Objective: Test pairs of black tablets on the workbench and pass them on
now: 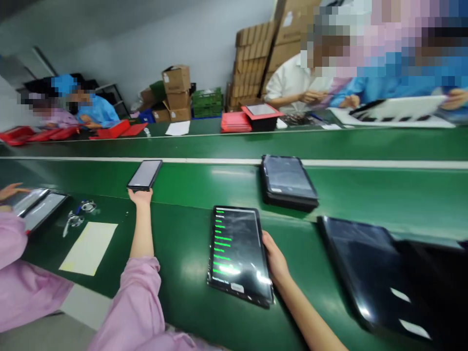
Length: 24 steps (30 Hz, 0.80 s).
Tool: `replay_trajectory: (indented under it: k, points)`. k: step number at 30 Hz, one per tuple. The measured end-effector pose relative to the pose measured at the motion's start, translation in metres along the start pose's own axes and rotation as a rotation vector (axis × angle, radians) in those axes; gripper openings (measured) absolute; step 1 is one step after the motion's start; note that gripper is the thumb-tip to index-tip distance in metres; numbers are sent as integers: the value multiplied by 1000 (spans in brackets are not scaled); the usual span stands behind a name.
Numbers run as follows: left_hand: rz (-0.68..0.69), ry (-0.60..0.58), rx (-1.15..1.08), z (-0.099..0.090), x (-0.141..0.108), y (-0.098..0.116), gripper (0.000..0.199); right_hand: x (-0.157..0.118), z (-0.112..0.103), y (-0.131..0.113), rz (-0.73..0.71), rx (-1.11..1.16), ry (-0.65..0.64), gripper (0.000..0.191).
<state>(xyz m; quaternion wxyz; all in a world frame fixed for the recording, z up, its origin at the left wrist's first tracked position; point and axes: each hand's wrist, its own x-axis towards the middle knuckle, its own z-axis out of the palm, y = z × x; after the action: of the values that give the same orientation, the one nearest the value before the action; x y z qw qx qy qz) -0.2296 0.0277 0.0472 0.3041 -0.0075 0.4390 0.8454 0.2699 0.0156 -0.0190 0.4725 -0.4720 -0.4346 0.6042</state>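
My left hand point(141, 196) reaches forward and grips the near edge of a tablet point(145, 174) with a pale screen, at the green conveyor belt. Its thumb and fingers are partly hidden under the tablet. Closer to me, my right hand point(275, 258) holds the right edge of a larger-looking tablet point(237, 253). Its dark screen is lit with lines of green text and carries a small white label near the bottom; loose clear film shows at its edges. The fingers of that hand are mostly behind the tablet.
A stack of tablets point(290, 180) sits on the belt, with more dark, glossy tablets point(365, 273) at right. Left lie a cream paper sheet point(89, 248) and coiled cables point(76, 217). A co-worker's hand point(12, 191) is by other tablets. Across the belt, people sit near red trays point(115, 130).
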Motion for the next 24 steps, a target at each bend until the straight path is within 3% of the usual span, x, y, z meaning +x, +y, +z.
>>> replay_trajectory:
  k: [3,7,12,16,20,24]
  points:
    - [-41,39,3,2,18,2,57,7,-3,2,67,36,-18,50]
    - [-60,157,61,8,31,-2,34,11,-1,-4,124,91,-53,50]
    - [35,186,101,21,27,-16,37,9,4,-10,79,73,-36,51]
    - [106,192,118,25,3,-32,41,8,8,-13,57,111,-52,53]
    - [123,163,157,27,-38,-60,75,5,11,-16,104,173,-60,52]
    - [75,92,221,23,-90,-88,74,1,10,-19,124,192,-50,49]
